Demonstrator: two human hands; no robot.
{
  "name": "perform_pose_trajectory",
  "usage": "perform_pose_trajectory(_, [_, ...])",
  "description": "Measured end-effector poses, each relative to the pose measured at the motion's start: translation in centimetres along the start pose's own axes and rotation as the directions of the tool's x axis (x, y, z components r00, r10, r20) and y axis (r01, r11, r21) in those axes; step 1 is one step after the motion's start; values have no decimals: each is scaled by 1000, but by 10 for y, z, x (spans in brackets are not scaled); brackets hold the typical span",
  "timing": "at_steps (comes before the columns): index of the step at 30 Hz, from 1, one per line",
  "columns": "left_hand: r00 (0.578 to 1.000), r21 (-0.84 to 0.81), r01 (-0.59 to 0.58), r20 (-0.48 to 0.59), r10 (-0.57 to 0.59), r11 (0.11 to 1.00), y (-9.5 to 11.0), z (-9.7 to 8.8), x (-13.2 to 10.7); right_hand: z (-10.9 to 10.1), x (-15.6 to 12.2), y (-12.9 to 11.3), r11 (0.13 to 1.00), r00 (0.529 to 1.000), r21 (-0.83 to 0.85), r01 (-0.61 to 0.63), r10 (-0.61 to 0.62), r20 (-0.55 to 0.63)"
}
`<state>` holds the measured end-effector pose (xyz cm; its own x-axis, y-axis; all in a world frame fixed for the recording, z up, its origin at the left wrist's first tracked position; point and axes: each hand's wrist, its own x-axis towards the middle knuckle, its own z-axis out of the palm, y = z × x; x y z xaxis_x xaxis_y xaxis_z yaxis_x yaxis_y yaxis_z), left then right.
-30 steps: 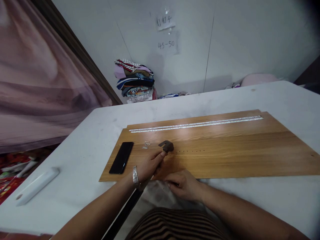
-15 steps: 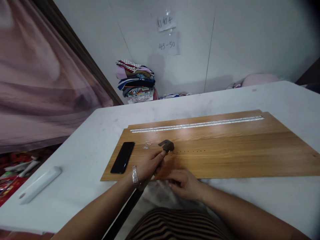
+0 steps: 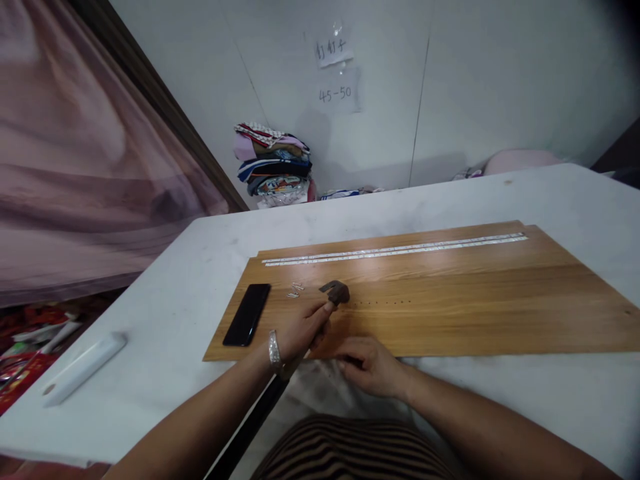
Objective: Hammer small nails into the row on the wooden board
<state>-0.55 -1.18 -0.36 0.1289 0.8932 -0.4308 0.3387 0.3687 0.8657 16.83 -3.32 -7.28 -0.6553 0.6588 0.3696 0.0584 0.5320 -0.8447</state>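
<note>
My left hand [image 3: 306, 328] is closed round the handle of a claw hammer [image 3: 336, 291], close below its dark metal head. The head is over the wooden board [image 3: 475, 300], at the left end of a row of small dark dots [image 3: 381, 303]; I cannot tell whether they are nail heads or holes. The long handle runs back under my left forearm. My right hand [image 3: 373, 367] has curled fingers at the board's near edge, apparently gripping it; the fingertips are partly hidden. Several loose nails [image 3: 296, 289] lie on the board left of the hammer head.
A black phone [image 3: 247, 315] lies on the board's left end. Two white strips [image 3: 395, 251] run along its far side. The board rests on a white table [image 3: 165, 287], with a white, long-shaped object [image 3: 85, 369] at the left. Folded clothes [image 3: 274, 160] are stacked by the wall.
</note>
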Motion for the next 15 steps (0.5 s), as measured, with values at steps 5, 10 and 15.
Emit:
perform_pose_trajectory(5, [1000,4,0,-4,0,1000,-3,0,1,0,1,-1,1000,1000,29,-8,9,-24])
perform_pose_trajectory(10, [1000,-12,-4,4,4,1000,-2,-1,-1,0,1,-1,999,999,53,2,0,-38])
perform_pose_trajectory(15, [1000,8,6,-4,-6,1000,-7,0,3,1,1,0,999,999,35,-7,8,-31])
